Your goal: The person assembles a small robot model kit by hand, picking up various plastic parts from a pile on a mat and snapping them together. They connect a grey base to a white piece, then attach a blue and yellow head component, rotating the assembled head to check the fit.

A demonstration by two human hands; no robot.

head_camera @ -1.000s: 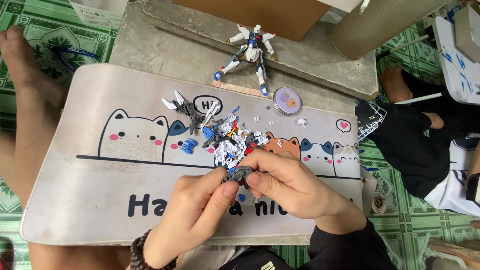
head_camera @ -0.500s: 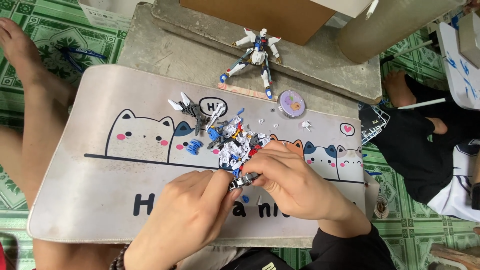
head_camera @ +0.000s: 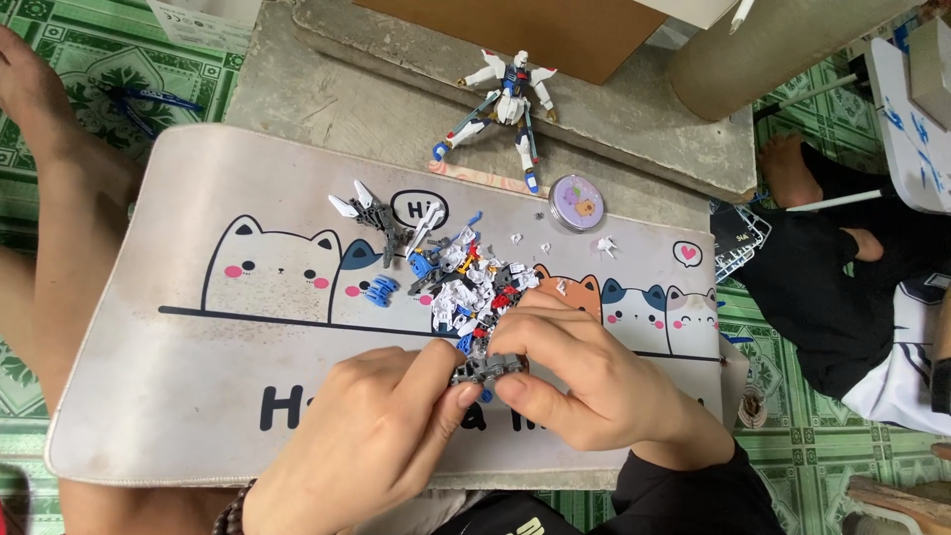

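both hands, left hand (head_camera: 371, 436) and right hand (head_camera: 584, 381), pinch one grey part (head_camera: 485, 369) in their fingers, just below the parts pile (head_camera: 461, 277) on the mat (head_camera: 198, 376).

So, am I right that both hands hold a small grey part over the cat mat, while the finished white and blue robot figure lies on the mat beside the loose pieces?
Not quite. The head view shows the robot figure lying on the concrete slab beyond the mat, not on it. The rest holds: the left hand and right hand hold the grey part by the loose pieces.
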